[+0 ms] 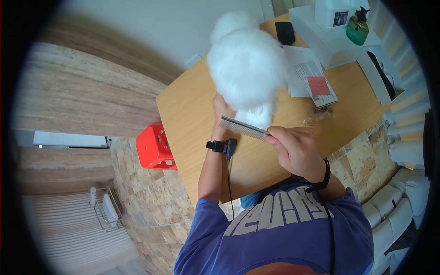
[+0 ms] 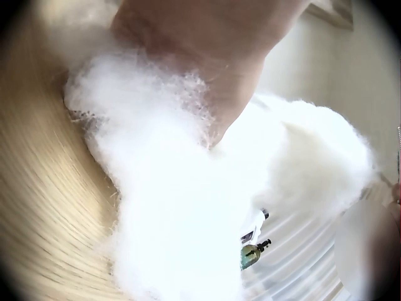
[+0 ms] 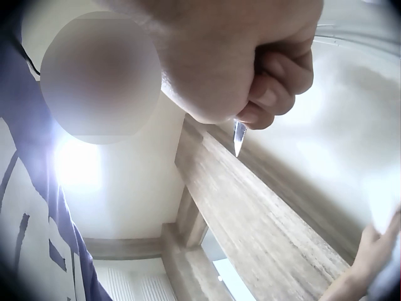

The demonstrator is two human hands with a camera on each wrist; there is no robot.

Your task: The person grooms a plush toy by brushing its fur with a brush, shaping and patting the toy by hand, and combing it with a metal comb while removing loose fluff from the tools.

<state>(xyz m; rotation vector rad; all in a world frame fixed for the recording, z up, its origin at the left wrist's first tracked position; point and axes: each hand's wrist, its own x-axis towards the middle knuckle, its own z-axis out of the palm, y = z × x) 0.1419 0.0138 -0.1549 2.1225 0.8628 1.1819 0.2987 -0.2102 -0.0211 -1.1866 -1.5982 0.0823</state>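
Note:
A white, fluffy dog-like figure stands on the wooden table, its rounder top toward the wall. My left hand holds it low on its left side, the fingers partly buried in fur. In the left wrist view, thick white fur covers most of that hand's fingers. My right hand pinches a metal comb by one end between thumb and fingers. The comb's teeth point down, in front of the figure's lower fur. From the right wrist, only the comb's pointed tip shows below the curled fingers.
Papers with a red square and a dark flat object lie on the right. Behind them are a white box, a white jug and a green pump bottle. A red stool stands left of the table.

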